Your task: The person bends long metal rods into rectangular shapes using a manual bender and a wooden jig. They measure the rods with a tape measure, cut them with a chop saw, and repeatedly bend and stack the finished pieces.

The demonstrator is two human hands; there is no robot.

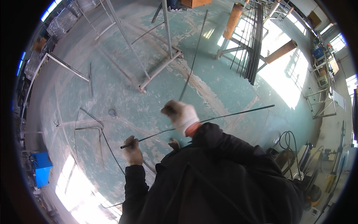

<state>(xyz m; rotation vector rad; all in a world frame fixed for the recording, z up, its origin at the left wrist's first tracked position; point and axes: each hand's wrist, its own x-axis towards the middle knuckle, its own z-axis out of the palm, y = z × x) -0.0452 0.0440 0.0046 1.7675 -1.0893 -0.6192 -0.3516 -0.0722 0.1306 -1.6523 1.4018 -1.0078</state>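
Note:
A long, thin dark metal rod point(238, 113) slants across in front of me, from lower left to upper right. My left hand point(133, 152), in a worn, dirty work glove, grips it close to its left end, and the tip sticks out past the glove. Over the middle of the rod is my right hand point(182, 115), in a white glove with dark, soiled fingers. Motion smears those fingers, so whether they hold anything is unclear. Beyond this hand, another thin rod point(194, 59) runs away along the floor.
Bent rods point(102, 128) lie on the floor to the left, near a blue box point(43, 170). Ahead rises a metal frame point(160, 71). A bundle of dark rods point(253, 48) rests on a rack with brown rollers point(281, 51) at far right. Coiled cable point(289, 140) and equipment stand at right.

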